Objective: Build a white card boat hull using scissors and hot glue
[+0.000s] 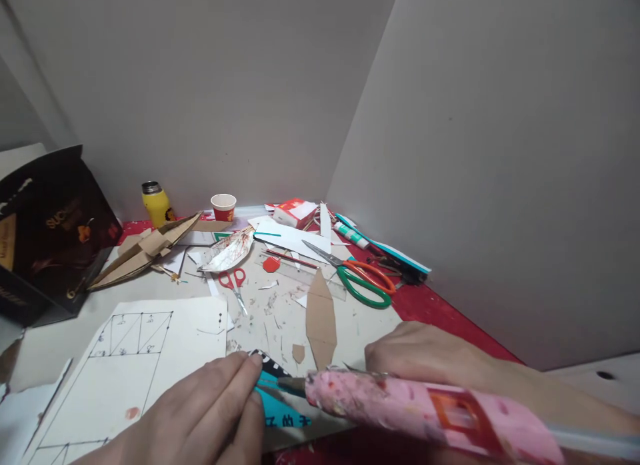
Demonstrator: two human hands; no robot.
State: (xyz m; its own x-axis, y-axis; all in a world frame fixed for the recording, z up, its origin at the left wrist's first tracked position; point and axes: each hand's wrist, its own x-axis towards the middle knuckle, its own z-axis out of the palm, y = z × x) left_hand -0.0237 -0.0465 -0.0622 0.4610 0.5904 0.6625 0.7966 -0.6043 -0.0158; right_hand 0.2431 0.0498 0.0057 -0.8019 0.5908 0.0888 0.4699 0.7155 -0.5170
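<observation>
Holding a turquoise piece point(277, 408) with black characters down under the closed left hand point(205, 412). Gripping a pink glue gun point(370, 402) in the right hand point(415, 352), curled behind it. Aiming the dark nozzle point(293, 385) at the turquoise piece, just right of the left hand; cannot tell whether touching. Just beyond, between the hands: a pointed brown cardboard strip point(321, 318) and a small scrap point(299, 353). Left of the left hand: a sheet point(190, 325) with ruled lines. Well beyond the left hand: red-handled scissors point(235, 288), a yellow bottle point(156, 205) and a cup point(223, 212). Beyond the right hand: large scissors point(340, 264) with 1 orange and 1 green handle.
</observation>
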